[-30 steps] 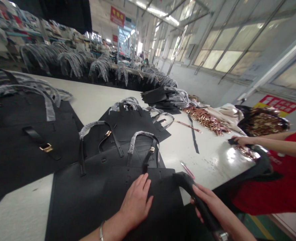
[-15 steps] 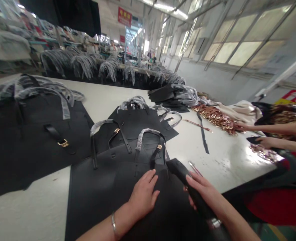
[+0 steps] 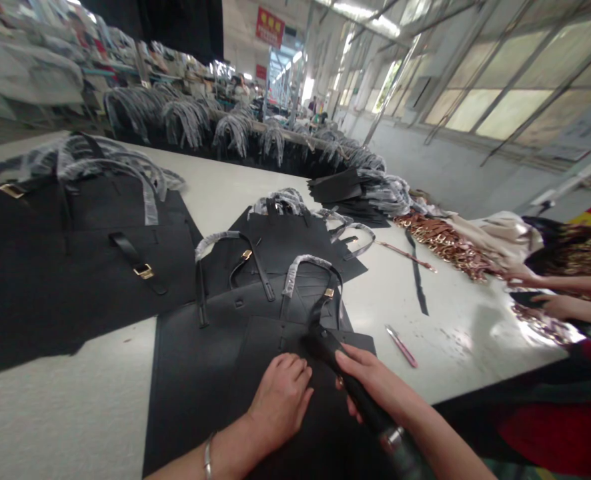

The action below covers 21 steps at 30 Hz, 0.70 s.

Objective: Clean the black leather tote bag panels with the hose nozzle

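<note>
While the left hand (image 3: 281, 395) lies on a black panel (image 3: 200, 373) at bottom centre, fingers bent and pressed together, can't tell if the tips pinch anything, the right hand (image 3: 370, 377) has its fingers wrapped around a black handheld tool (image 3: 370, 410), just right of it. Tool's long axis runs diagonally, lower right to centre; head points up-left, by the foot of a buckled strap (image 3: 329, 293), and blocks sight of the panel there. Panel's plastic-wrapped handle (image 3: 310, 260) arches toward the top of the frame. Bare white table (image 3: 70, 413) lower left; pink cutter (image 3: 402, 347) right of the tool, tilted, clear of it. Larger black panels (image 3: 40, 267) fill the left side, smaller black pieces (image 3: 295, 233) centre. Black strip (image 3: 418, 280) and brown strap (image 3: 406, 256) right of centre; co-worker's hand (image 3: 555, 305) at right edge, near piled brown straps (image 3: 445, 247). Behind: stacked black pieces (image 3: 335, 187), beige cloth (image 3: 500, 237) right, row of wrapped handles (image 3: 230, 130) across upper middle, red sign (image 3: 269, 27) at top.
</note>
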Motion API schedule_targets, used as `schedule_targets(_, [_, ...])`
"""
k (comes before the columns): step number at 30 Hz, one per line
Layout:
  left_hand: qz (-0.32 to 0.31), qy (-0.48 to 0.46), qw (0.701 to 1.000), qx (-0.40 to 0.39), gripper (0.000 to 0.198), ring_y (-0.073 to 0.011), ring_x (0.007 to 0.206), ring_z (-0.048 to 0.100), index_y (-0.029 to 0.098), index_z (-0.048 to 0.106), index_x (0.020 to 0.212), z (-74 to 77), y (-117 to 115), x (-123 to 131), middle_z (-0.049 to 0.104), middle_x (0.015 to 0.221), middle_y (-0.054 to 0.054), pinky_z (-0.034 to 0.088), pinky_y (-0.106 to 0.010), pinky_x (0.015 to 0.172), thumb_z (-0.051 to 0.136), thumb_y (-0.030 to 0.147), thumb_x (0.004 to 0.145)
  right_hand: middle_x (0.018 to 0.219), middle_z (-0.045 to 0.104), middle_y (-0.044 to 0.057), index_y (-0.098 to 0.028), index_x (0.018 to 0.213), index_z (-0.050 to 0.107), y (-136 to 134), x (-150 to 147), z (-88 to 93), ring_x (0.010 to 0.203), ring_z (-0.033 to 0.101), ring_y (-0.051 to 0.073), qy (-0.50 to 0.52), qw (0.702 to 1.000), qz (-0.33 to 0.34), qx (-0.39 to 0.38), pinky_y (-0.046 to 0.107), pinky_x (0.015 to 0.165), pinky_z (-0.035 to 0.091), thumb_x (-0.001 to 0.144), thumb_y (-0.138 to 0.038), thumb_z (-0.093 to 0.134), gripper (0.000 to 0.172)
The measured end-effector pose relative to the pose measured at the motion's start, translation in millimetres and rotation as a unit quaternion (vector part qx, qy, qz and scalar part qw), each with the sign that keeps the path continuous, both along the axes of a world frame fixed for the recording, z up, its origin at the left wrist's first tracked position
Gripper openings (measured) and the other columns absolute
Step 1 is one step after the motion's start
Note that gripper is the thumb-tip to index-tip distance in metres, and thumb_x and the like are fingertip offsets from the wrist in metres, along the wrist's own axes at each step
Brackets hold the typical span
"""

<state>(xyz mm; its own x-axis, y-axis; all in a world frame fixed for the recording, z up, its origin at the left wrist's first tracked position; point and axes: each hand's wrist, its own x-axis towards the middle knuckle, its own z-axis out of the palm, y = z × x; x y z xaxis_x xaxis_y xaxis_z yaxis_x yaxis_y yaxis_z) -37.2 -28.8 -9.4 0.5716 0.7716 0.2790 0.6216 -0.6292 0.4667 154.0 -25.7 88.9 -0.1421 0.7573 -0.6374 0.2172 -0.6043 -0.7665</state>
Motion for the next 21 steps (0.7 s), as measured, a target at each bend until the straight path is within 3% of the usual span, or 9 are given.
schedule_targets(8, [0.020, -0.005, 0.999, 0.043, 0.011, -0.0231, 0.088, 0.058, 0.018, 0.063, 0.088, -14.0, 2.2, 0.9, 0.063, 0.087, -0.007, 0.052, -0.040, 0.084, 0.052, 0.022, 0.087, 0.068, 0.062, -0.003, -0.025, 0.131, 0.046, 7.6, 8.1, 10.4, 0.038, 0.059, 0.008, -0.028, 0.996, 0.049, -0.064, 0.015, 0.033, 0.046, 0.087, -0.050, 0.052, 0.051])
schedule_targets(11, [0.018, -0.002, 0.998, 0.054, 0.011, -0.0228, 0.087, 0.058, 0.017, 0.062, 0.086, -13.1, 3.5, 1.7, 0.063, 0.085, -0.007, 0.052, -0.038, 0.079, 0.051, 0.020, 0.087, 0.068, 0.062, -0.003, -0.021, 0.130, 0.048, 21.0, -4.3, 8.1, 0.036, 0.057, 0.008, -0.038, 0.998, 0.042, -0.014, 0.015, 0.032, 0.043, 0.086, -0.046, 0.054, 0.051])
schedule_targets(16, [0.003, -0.003, 0.997, 0.077, 0.012, -0.0210, 0.079, 0.056, 0.018, 0.057, 0.076, -10.7, 1.6, -3.5, 0.061, 0.078, -0.004, 0.048, -0.036, 0.070, 0.051, 0.017, 0.086, 0.069, 0.060, -0.005, -0.023, 0.138, 0.041, 28.8, -16.3, 15.8, 0.039, 0.057, 0.007, -0.074, 0.991, -0.033, 0.107, 0.016, 0.036, 0.045, 0.086, -0.043, 0.056, 0.058])
schedule_targets(21, [-0.048, 0.002, 0.994, 0.095, 0.011, -0.0193, 0.070, 0.054, 0.019, 0.054, 0.071, -16.2, -2.4, -8.1, 0.059, 0.070, -0.002, 0.042, -0.032, 0.061, 0.055, 0.019, 0.082, 0.070, 0.062, -0.004, -0.027, 0.137, 0.045, 17.0, -17.0, 18.3, 0.039, 0.058, 0.008, -0.023, 0.998, 0.066, -0.006, 0.015, 0.034, 0.044, 0.083, -0.047, 0.059, 0.059])
